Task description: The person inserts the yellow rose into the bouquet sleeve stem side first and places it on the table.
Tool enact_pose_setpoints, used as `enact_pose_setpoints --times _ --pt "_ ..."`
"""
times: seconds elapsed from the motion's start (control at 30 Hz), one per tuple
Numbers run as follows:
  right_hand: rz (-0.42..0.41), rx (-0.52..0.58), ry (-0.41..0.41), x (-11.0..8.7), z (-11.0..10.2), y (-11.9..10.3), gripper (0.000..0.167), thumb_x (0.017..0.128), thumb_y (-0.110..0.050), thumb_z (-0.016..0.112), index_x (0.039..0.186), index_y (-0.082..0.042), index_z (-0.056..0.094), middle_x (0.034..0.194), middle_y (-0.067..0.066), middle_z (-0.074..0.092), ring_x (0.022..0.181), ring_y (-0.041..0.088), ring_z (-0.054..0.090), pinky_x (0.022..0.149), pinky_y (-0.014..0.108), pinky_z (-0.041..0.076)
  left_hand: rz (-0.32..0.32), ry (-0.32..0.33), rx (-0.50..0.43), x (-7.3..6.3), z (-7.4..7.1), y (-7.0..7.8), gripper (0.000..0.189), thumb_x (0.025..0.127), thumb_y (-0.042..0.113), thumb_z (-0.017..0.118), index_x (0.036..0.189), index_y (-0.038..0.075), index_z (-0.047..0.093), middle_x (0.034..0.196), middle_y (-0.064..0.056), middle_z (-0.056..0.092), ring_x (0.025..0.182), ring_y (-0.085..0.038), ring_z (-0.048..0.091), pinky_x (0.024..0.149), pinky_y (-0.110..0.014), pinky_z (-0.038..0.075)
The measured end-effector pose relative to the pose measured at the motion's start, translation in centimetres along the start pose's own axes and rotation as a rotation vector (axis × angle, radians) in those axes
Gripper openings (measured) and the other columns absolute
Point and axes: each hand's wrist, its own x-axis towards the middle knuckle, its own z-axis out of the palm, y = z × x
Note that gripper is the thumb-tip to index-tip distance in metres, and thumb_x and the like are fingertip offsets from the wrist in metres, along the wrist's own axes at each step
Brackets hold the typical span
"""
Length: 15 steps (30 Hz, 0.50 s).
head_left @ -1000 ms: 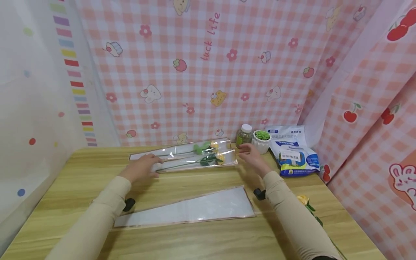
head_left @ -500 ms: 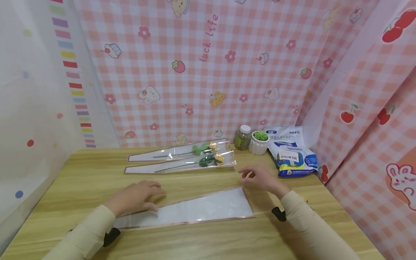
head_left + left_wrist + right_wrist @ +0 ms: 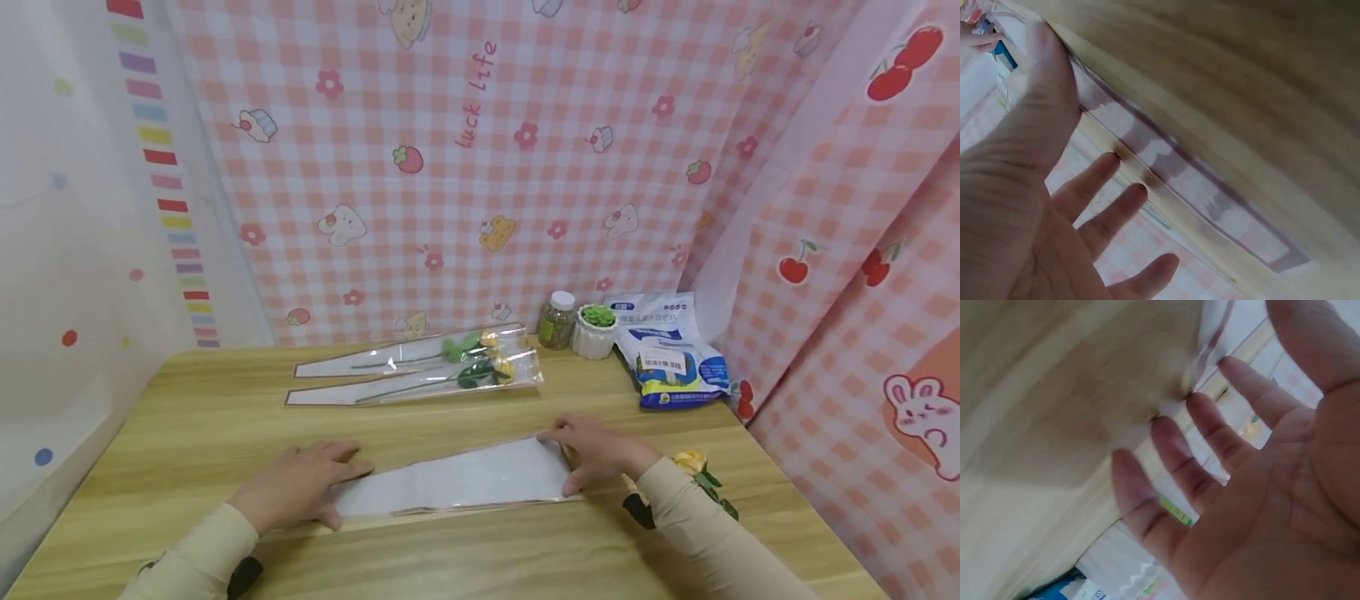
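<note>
Left hand spread at the narrow end of the near wrapper, right hand spread across its wide end! It's flat on the table, apparently unfilled; a loose rose lies beyond the right sleeve. Behind, middle wrapper and back wrapper hold one bloom apiece: two seemingly done, one left. Farther: capped jar, contents unclear; planted pot.

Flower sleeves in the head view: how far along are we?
Apparently done: two sleeves, each with a yellow flower inside, lie farther back. In hand: the front sleeve, showing no flower; the left hand touches its narrow end, the right hand its wide end. Probably remaining: the loose yellow flower, its bloom unsleeved.
</note>
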Motion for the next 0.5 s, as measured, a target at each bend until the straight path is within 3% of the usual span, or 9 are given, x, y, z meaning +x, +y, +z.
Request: enact_pose_setpoints --times 0.2,0.3,0.5 --pt "0.136 0.006 0.009 1.6 -0.1 -0.7 0.078 0.074 -0.023 0.091 0.143 -0.011 0.054 0.138 0.016 0.049 0.121 0.034 0.046 0.102 0.054 0.045 -0.037 0.062 0.112 0.9 0.3 -0.9 0.087 0.056 0.051 0.086 0.134 0.018 0.068 0.130 -0.012 0.064 0.112 -0.039 0.062 0.071 -0.062 0.055" --pt "0.178 0.021 -0.002 2.3 -0.5 -0.8 0.078 0.075 -0.019 0.090 0.143 -0.011 0.053 0.144 0.018 0.046 0.127 0.038 0.043 0.105 0.057 0.043 -0.061 0.071 0.111 1.4 0.3 -1.6 0.089 0.053 0.046 0.090 0.134 0.016 0.067 0.127 -0.010 0.064 0.108 -0.037 0.063 0.066 -0.058 0.055" --pt "0.258 0.038 -0.012 3.3 -0.8 -0.4 0.077 0.076 -0.024 0.089 0.144 -0.017 0.054 0.151 0.017 0.041 0.133 0.039 0.040 0.108 0.059 0.042 -0.075 0.130 0.116 2.3 0.0 -3.1 0.090 0.052 0.050 0.089 0.131 0.012 0.065 0.129 -0.013 0.063 0.111 -0.037 0.063 0.064 -0.055 0.056"
